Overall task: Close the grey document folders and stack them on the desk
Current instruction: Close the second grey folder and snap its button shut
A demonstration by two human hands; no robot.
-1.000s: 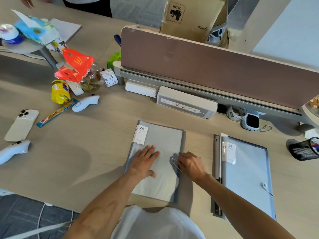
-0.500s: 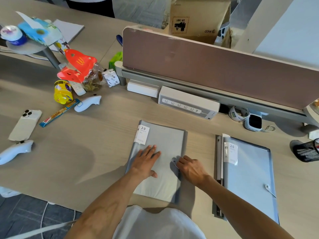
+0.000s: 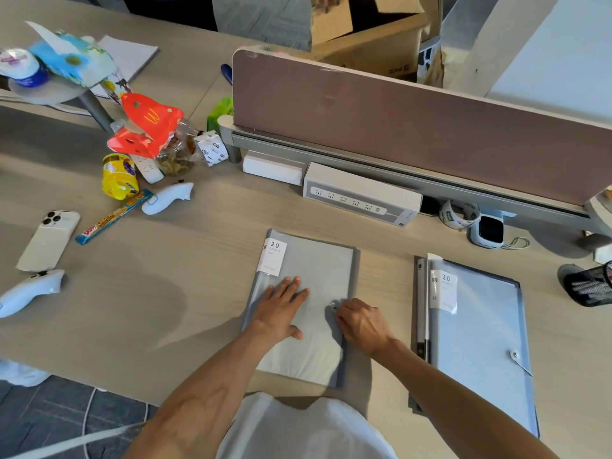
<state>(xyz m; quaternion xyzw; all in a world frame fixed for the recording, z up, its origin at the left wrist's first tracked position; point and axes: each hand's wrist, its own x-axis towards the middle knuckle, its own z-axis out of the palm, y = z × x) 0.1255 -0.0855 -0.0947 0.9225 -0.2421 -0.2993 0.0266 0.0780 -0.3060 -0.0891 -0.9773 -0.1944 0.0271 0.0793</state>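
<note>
A grey document folder (image 3: pixel 318 266) lies closed on the desk right in front of me, a white "20" label at its top left corner. My left hand (image 3: pixel 281 309) rests flat on its cover, fingers spread. My right hand (image 3: pixel 362 324) is curled at the folder's right edge, fingertips pinching the small round snap of its clasp (image 3: pixel 333 306). A second grey-blue folder (image 3: pixel 480 336) lies closed to the right, apart from the first, its snap tab on its right side.
A power strip box (image 3: pixel 361 193) and a brown divider panel (image 3: pixel 414 127) stand behind the folders. Snacks, a phone (image 3: pixel 49 240) and two white controllers lie at the left. A tape roll (image 3: pixel 458 213) and a black mesh cup (image 3: pixel 589 283) sit at the right.
My right hand's fingers have shifted slightly up along the folder's right edge onto the snap. The left hand has stayed flat on the cover.
</note>
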